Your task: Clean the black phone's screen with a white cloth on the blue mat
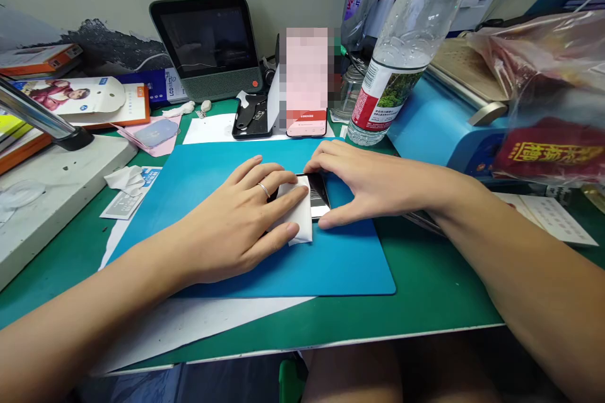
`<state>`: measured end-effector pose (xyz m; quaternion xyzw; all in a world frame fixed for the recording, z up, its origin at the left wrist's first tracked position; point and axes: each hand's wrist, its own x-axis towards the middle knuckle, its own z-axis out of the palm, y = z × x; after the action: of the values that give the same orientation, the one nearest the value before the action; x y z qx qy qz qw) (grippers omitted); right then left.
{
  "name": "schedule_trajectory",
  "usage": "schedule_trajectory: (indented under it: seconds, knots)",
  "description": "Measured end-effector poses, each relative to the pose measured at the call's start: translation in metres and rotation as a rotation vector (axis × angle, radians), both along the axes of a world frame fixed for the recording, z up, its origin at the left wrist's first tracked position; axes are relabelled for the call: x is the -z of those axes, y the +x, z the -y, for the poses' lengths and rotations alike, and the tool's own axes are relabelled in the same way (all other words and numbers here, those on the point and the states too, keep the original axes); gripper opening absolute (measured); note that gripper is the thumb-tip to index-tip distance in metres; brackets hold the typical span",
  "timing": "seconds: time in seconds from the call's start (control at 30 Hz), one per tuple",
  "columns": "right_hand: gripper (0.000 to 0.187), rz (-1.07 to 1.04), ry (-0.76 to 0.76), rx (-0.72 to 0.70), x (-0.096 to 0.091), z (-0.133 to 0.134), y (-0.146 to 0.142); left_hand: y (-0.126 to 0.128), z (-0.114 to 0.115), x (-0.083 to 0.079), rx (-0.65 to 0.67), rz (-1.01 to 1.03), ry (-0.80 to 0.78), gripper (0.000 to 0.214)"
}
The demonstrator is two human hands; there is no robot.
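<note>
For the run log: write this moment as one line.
left hand: flat, pressing white wipe onto phone | right hand: holds phone between thumb and fingers | surface: blue mat

The small black phone (320,194) has a glossy face; the white folded wipe (300,219) on it looks soft and matt. The flat blue mat (331,261) is smooth with a dull sheen. The tall clear bottle (406,44) is glossy plastic.

Green desk (435,289) — bearing a blue mat (203,176), white sheet (208,321) and plastic bottle (392,75).
</note>
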<state>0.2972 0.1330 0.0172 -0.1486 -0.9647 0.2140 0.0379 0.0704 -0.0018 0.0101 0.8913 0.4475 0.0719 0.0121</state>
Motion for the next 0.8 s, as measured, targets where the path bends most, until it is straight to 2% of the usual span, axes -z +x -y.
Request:
schedule_trajectory:
  seconds: [0.17, 0.43, 0.67, 0.8]
  knots:
    - [0.076, 0.061, -0.031, 0.008, 0.0, -0.003, 0.004, -0.003, -0.001, -0.001, 0.018, -0.006, -0.007, 0.049]
    - [0.067, 0.092, -0.08, 0.008, -0.003, -0.005, 0.007, -0.006, 0.0, -0.006, 0.079, 0.061, -0.044, 0.042]
    - [0.066, 0.088, -0.088, 0.007, -0.003, -0.005, 0.006, 0.005, 0.004, -0.001, 0.111, 0.068, -0.055, 0.049]
    - [0.067, 0.103, -0.091, -0.001, -0.003, -0.006, 0.006, 0.004, 0.002, 0.0, 0.127, 0.07, -0.048, 0.049]
